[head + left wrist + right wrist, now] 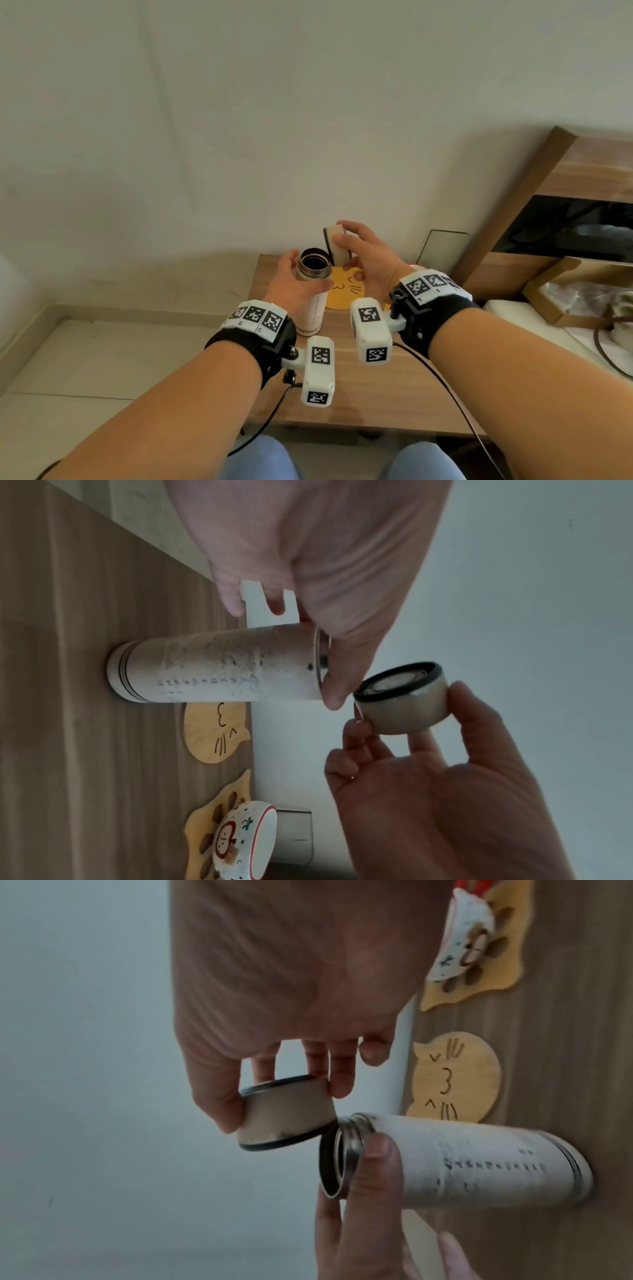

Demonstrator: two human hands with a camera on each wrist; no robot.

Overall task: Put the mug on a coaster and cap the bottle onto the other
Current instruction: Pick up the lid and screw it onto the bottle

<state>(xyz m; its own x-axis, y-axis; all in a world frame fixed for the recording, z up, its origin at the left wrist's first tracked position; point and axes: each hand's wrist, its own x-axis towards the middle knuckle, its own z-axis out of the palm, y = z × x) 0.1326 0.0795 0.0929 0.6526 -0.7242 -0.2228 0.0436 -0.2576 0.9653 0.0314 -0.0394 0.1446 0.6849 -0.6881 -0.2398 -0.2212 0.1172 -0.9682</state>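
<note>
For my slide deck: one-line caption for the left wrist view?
Left hand steadies open bottle; right hand brings cap; mug on coaster.

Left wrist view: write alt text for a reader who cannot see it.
The left hand grips an open white bottle standing on a wooden table, while the right hand holds its cap beside the mouth. Nearby lie a bare cat-face coaster and a mug on another coaster.

In the head view the right hand hides the white painted ceramic mug almost wholly. Small dark print on the white steel bottle is blurred, unreadable.
</note>
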